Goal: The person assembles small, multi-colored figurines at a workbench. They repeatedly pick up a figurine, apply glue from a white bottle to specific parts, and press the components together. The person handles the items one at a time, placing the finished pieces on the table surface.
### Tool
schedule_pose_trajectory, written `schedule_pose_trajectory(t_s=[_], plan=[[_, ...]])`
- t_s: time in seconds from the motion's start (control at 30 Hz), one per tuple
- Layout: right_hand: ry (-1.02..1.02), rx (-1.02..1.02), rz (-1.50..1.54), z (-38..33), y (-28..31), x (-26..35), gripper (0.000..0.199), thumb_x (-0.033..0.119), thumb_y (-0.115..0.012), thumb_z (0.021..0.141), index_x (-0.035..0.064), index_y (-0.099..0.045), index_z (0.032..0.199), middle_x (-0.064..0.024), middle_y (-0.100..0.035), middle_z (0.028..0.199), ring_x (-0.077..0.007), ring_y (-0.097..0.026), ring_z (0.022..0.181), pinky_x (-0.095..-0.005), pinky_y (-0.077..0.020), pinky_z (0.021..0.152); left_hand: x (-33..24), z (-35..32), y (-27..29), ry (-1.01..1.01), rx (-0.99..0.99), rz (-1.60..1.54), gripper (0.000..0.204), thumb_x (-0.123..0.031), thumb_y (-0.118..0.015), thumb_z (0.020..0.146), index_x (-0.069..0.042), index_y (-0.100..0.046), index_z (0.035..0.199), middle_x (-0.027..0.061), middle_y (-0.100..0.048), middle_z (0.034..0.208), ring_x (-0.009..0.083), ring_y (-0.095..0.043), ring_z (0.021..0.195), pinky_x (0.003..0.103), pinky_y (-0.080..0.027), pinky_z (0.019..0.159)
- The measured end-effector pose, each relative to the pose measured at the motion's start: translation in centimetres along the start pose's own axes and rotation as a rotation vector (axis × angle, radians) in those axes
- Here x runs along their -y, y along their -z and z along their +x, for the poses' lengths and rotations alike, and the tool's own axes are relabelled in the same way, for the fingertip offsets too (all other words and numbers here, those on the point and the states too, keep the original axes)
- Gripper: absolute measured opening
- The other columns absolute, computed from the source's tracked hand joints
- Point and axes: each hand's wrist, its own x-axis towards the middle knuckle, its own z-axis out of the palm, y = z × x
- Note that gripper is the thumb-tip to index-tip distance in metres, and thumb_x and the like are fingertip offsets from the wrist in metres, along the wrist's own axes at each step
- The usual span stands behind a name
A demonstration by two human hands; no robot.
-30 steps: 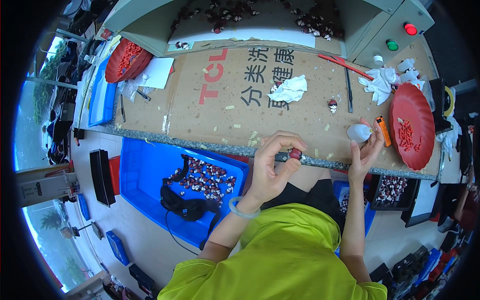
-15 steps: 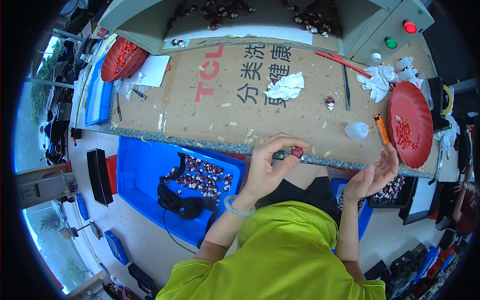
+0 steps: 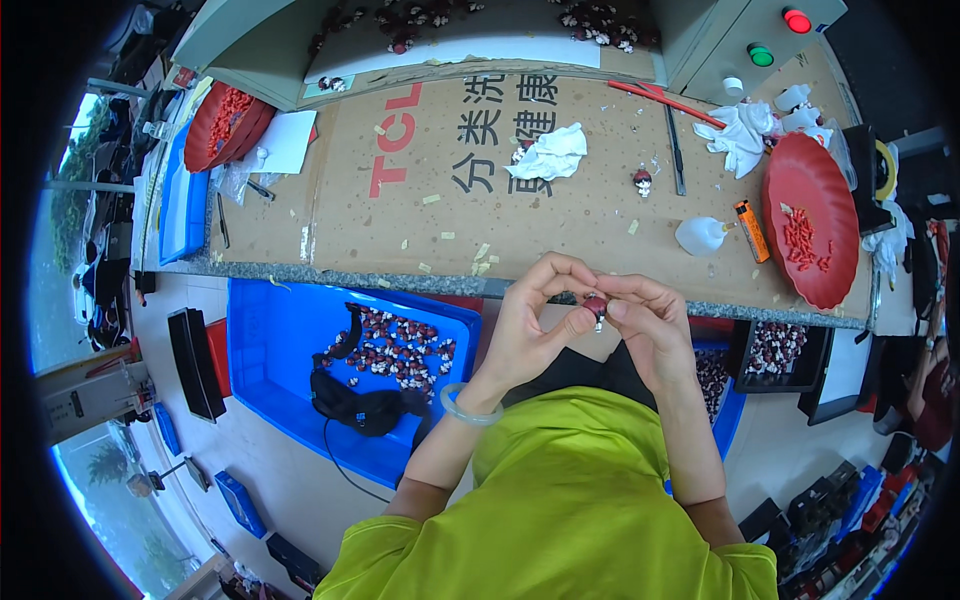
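Head view: fingertips [image 3: 579,321] partly hide the maroon figurine [image 3: 595,306].

Workshop, cardboard-covered workbench [image 3: 380,235], cabinet [image 3: 715,55] with red and green buttons [image 3: 797,20], blue bin [image 3: 275,375] of small parts [image 3: 395,350]

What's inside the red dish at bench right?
The red dish holds many small red pieces, loosely clustered; the dish surface directly beneath them is covered.

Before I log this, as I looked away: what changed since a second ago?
The right hand has left the bottle, passed near the plate and moved left to the figurine. The left hand still holds the figurine; bottle and plate stayed put.
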Motion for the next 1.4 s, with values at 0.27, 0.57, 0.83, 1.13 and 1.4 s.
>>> schedule_pose_trajectory(t_s=[0.27, 0.57, 0.83, 1.13, 1.4], plan=[[-0.007, -0.010, -0.003, -0.2, -0.4, 0.0, 0.030, -0.009, -0.060, 0.081, -0.0044, -0.065, 0.110, -0.0161, -0.065, 0.113, -0.0159, -0.062, 0.102, -0.0290, -0.0474, 0.091, 0.1, -0.2, -0.2, 0.013, -0.015, -0.010, 0.033, -0.011, -0.072, 0.083, 0.000, -0.052, 0.107, 0.0065, -0.061, 0.100, 0.0118, -0.057, 0.093, 0.027, -0.043, 0.086], [0.046, -0.048, -0.029, -0.4, -1.1, -0.2, 0.025, -0.009, -0.060, 0.081, -0.0040, -0.067, 0.105, -0.0172, -0.064, 0.114, -0.0166, -0.062, 0.103, -0.0307, -0.0467, 0.094, 0.4, 0.0, -0.3, -0.052, -0.039, -0.052, 0.032, -0.007, -0.071, 0.082, 0.001, -0.052, 0.107, 0.0094, -0.064, 0.100, 0.0139, -0.058, 0.099, 0.029, -0.042, 0.092], [0.051, -0.036, -0.050, -0.5, -1.3, 0.2, 0.026, -0.010, -0.060, 0.080, -0.0038, -0.066, 0.104, -0.0173, -0.064, 0.116, -0.0167, -0.061, 0.104, -0.0307, -0.0463, 0.094, 0.1, 0.1, -0.5, -0.089, -0.037, -0.045, 0.031, -0.008, -0.071, 0.082, 0.001, -0.053, 0.106, 0.0109, -0.064, 0.101, 0.0140, -0.058, 0.099, 0.029, -0.042, 0.091], [0.070, -0.036, -0.108, -0.5, -1.5, 0.4, 0.028, -0.009, -0.061, 0.080, -0.0036, -0.065, 0.107, -0.0158, -0.065, 0.115, -0.0167, -0.060, 0.108, -0.0305, -0.0456, 0.095, 0.1, 0.0, -0.2, -0.073, -0.018, -0.052, 0.033, -0.010, -0.073, 0.082, 0.000, -0.052, 0.106, 0.0090, -0.063, 0.099, 0.0129, -0.059, 0.095, 0.029, -0.043, 0.089], [0.106, 0.017, -0.191, -0.5, -1.3, 0.5, 0.033, -0.011, -0.061, 0.079, -0.0048, -0.062, 0.111, -0.0157, -0.063, 0.117, -0.0175, -0.058, 0.111, -0.0312, -0.0470, 0.095, 0.0, 0.0, 0.4, -0.054, 0.043, -0.008, 0.038, -0.011, -0.075, 0.081, -0.001, -0.050, 0.107, 0.0078, -0.063, 0.097, 0.0132, -0.060, 0.094, 0.029, -0.044, 0.091]])
